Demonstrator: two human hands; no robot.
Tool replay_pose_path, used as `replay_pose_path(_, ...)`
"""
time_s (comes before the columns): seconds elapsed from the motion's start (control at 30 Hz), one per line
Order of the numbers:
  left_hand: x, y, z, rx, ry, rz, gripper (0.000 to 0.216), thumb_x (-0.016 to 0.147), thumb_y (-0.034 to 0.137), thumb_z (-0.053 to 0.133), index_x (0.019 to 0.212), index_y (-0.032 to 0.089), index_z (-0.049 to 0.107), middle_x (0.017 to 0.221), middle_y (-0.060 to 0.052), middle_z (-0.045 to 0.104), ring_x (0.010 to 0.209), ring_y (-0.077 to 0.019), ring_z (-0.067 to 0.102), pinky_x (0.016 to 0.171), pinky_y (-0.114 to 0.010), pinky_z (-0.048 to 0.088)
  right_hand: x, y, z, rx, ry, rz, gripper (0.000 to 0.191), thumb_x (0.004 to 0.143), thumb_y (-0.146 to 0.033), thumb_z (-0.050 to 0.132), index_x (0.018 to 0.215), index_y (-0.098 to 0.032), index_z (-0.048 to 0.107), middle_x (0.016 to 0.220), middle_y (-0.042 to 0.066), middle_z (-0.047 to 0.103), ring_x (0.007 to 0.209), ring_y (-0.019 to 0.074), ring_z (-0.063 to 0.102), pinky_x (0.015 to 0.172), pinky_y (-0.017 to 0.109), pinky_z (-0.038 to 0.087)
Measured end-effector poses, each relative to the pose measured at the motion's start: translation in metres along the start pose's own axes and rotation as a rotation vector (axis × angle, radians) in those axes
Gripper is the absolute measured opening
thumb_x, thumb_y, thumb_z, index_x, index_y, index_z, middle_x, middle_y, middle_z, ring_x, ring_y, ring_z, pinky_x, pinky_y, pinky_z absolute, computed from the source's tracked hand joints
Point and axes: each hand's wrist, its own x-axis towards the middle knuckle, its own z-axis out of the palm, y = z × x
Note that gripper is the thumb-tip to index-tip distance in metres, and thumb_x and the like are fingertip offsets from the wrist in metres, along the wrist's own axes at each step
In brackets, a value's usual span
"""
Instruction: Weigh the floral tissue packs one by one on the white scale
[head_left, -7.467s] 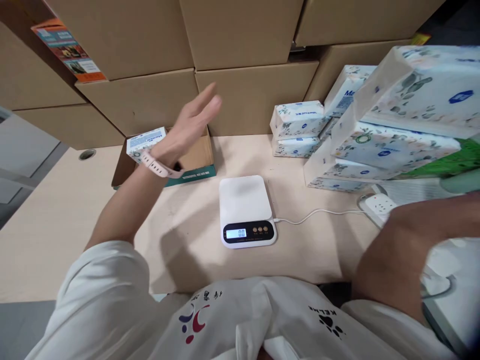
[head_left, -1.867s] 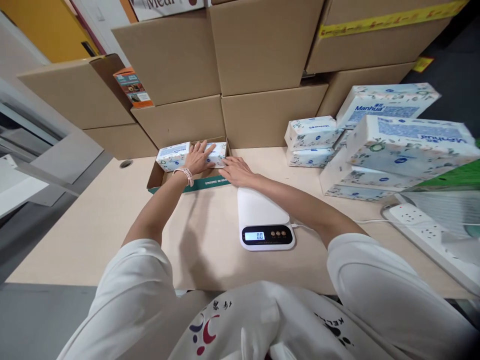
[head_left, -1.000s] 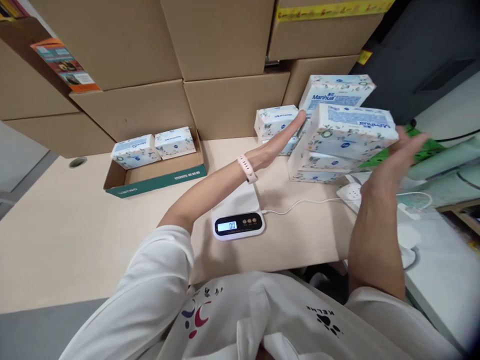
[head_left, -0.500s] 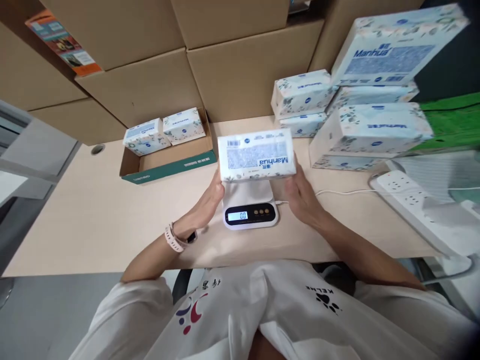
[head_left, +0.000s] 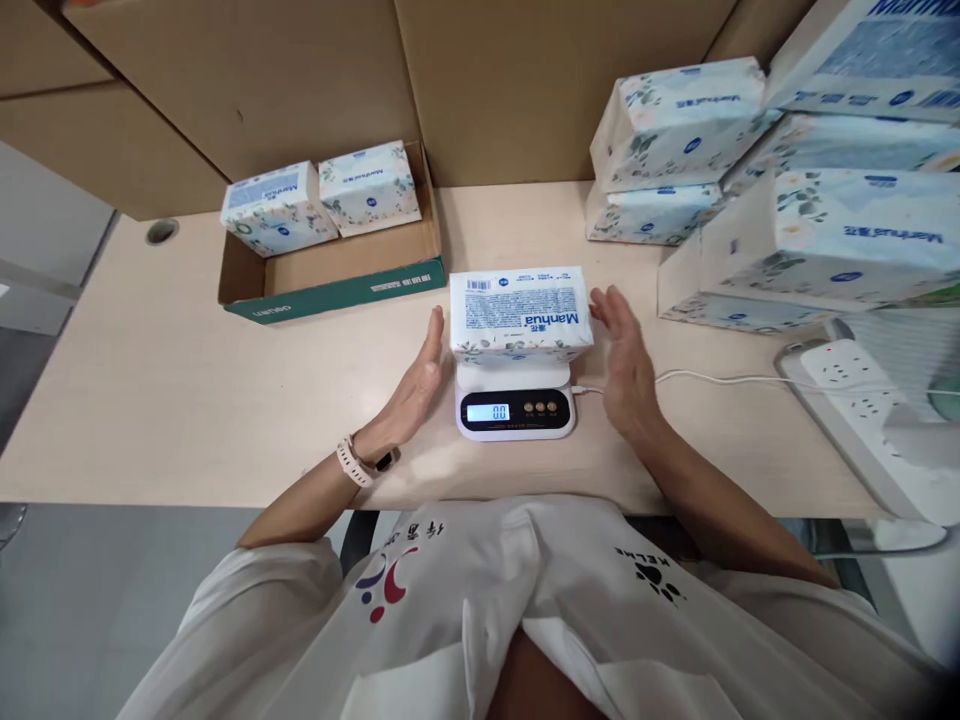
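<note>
A white and blue Manhua tissue pack (head_left: 521, 312) rests on the plate of a white digital scale (head_left: 516, 430). The scale's lit display reads 0.0. My left hand (head_left: 411, 392) is just left of the pack, fingers stretched out and slightly apart from it. On the other side my right hand (head_left: 626, 365) stands with its fingers extended, a small gap between it and the pack. Neither hand grips anything. A pale watch strap (head_left: 352, 462) is around my left wrist.
A green and brown open carton (head_left: 337, 292) with two tissue packs stands back left. More packs (head_left: 686, 130) are stacked at the right. A power strip (head_left: 862, 410) lies at the right edge, and a white cable (head_left: 720, 378) runs to the scale. Cardboard boxes (head_left: 517, 90) line the back.
The tissue pack has come down onto the scale. Both hands have let go and moved apart from its sides. The view has tilted downward and closer.
</note>
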Motion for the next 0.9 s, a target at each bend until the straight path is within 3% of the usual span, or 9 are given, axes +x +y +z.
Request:
replay_pose_path(0.1, -0.004, -0.011, -0.006, -0.067, -0.037, -0.021, 0.074, 0.108, 0.078, 0.021, 0.176, 0.052, 0.009, 0.186, 0.013, -0.004, 0.176, -0.0268, -0.003, 0.146, -0.055, 0.0, 0.005, 0.002, -0.007, -0.013, 0.089, 0.003, 0.075, 0.106, -0.076, 0.028, 0.169, -0.037, 0.039, 0.166, 0.013, 0.059, 0.148, 0.0333, 0.064, 0.128, 0.068, 0.044)
replay_pose_path(0.2, -0.002, -0.014, -0.009, -0.112, 0.01, -0.058, 0.077, 0.107, 0.082, 0.021, 0.176, 0.05, 0.014, 0.187, 0.011, -0.002, 0.176, -0.0264, -0.001, 0.146, -0.054, 0.004, 0.009, -0.001, -0.012, -0.027, 0.139, 0.038, 0.072, 0.107, -0.074, 0.025, 0.166, -0.037, 0.044, 0.162, 0.013, 0.063, 0.145, 0.0336, 0.067, 0.126, 0.069, 0.045)
replay_pose_path(0.3, 0.001, -0.012, -0.009, -0.136, 0.064, -0.078, 0.082, 0.104, 0.086, 0.026, 0.175, 0.047, 0.023, 0.187, 0.008, 0.004, 0.176, -0.0271, 0.005, 0.146, -0.052, 0.011, 0.01, -0.004, -0.014, 0.006, 0.173, 0.037, 0.07, 0.108, -0.071, 0.027, 0.163, -0.034, 0.049, 0.16, 0.014, 0.065, 0.144, 0.0325, 0.067, 0.128, 0.067, 0.043)
replay_pose_path(0.4, 0.002, -0.007, -0.006, -0.185, 0.181, -0.066, 0.074, 0.107, 0.082, 0.033, 0.168, 0.042, 0.044, 0.185, 0.001, 0.026, 0.173, -0.0278, 0.025, 0.144, -0.051, 0.024, 0.01, -0.006, -0.015, 0.019, 0.205, 0.039, 0.067, 0.109, -0.068, 0.027, 0.161, -0.033, 0.051, 0.158, 0.013, 0.066, 0.144, 0.0308, 0.067, 0.13, 0.065, 0.04)
replay_pose_path(0.5, 0.004, -0.001, -0.002, -0.229, 0.391, -0.014, 0.057, 0.108, 0.072, 0.047, 0.139, 0.031, 0.071, 0.162, -0.008, 0.062, 0.153, -0.0283, 0.058, 0.13, -0.05, 0.046, 0.01, -0.007, -0.017, 0.026, 0.255, 0.039, 0.066, 0.11, -0.066, 0.024, 0.158, -0.032, 0.054, 0.155, 0.013, 0.068, 0.141, 0.0301, 0.069, 0.129, 0.064, 0.042)
replay_pose_path(0.57, 0.006, 0.002, 0.0, -0.271, 0.518, 0.029, 0.045, 0.107, 0.065, 0.055, 0.114, 0.026, 0.077, 0.136, -0.01, 0.077, 0.133, -0.0261, 0.071, 0.117, -0.045, 0.055, 0.011, -0.007, -0.017, 0.058, 0.293, 0.024, 0.065, 0.11, -0.065, 0.025, 0.154, -0.03, 0.058, 0.151, 0.014, 0.07, 0.135, 0.0291, 0.072, 0.125, 0.062, 0.046)
replay_pose_path(0.7, 0.011, 0.006, 0.002, -0.32, 0.674, 0.071, 0.042, 0.101, 0.064, 0.065, 0.089, 0.023, 0.068, 0.099, -0.007, 0.076, 0.102, -0.0222, 0.073, 0.098, -0.038, 0.059, 0.015, -0.004, -0.015, 0.103, 0.409, 0.021, 0.06, 0.108, -0.064, 0.03, 0.137, -0.027, 0.067, 0.125, 0.012, 0.078, 0.11, 0.0244, 0.077, 0.111, 0.055, 0.055)
replay_pose_path(0.9, 0.013, 0.006, 0.003, -0.301, 0.73, 0.058, 0.05, 0.093, 0.071, 0.072, 0.083, 0.023, 0.061, 0.081, -0.003, 0.065, 0.08, -0.019, 0.066, 0.083, -0.035, 0.056, 0.02, 0.0, -0.013, 0.134, 0.463, 0.058, 0.067, 0.102, -0.074, 0.031, 0.127, -0.024, 0.069, 0.108, 0.009, 0.076, 0.083, 0.0179, 0.071, 0.091, 0.046, 0.058)
